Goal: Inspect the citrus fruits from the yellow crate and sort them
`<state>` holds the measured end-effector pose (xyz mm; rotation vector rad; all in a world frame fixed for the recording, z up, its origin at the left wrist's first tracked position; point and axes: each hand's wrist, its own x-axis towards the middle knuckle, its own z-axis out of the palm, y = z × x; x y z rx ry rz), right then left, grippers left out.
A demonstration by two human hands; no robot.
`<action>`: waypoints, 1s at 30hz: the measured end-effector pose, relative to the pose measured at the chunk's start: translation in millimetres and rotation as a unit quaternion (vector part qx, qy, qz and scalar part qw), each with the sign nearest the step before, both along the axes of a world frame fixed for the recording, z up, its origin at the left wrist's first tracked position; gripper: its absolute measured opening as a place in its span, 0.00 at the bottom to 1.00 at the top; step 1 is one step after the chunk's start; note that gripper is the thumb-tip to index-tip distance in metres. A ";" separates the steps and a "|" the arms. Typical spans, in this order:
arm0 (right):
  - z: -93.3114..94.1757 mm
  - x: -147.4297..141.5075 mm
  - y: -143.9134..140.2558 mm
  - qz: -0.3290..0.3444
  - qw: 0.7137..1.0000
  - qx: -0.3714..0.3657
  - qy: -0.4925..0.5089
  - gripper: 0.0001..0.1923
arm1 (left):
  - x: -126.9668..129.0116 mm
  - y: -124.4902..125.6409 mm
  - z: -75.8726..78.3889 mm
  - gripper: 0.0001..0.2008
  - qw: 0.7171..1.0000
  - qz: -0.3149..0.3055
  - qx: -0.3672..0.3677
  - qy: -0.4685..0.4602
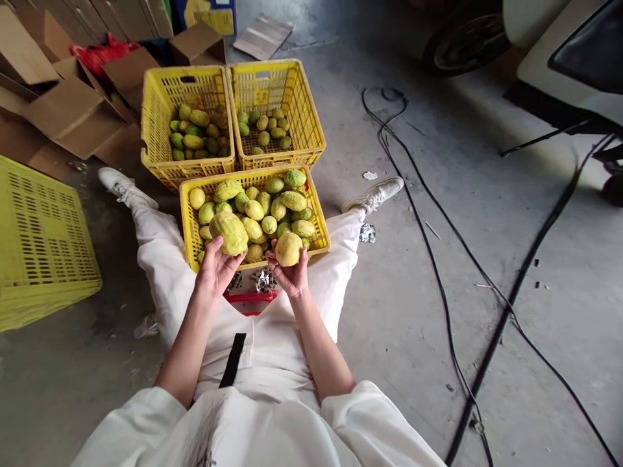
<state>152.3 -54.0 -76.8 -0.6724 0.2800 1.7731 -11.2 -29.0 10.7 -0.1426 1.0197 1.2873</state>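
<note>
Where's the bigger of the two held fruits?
In the head view, the bigger fruit is in the left hand, by the nearest fruit crate, left of the smaller fruit.

Left hand holds large fruit; right hand, smaller fruit

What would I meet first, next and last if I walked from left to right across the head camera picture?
Lime-yellow plastic crate → left white sneaker → larger lumpy held fruit → smaller yellow held fruit → right white sneaker → white scooter.
</note>
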 end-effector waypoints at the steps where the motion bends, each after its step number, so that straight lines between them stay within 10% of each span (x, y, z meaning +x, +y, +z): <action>1: -0.1 -0.9 0.2 0.008 1.000 0.005 0.007 0.24 | -0.4 0.1 0.2 0.14 1.000 0.000 -0.005 0.001; 30: -19.5 2.2 -7.5 0.046 0.996 0.051 -0.051 0.31 | -6.6 -0.2 -14.1 0.10 1.000 -0.007 -0.010 0.007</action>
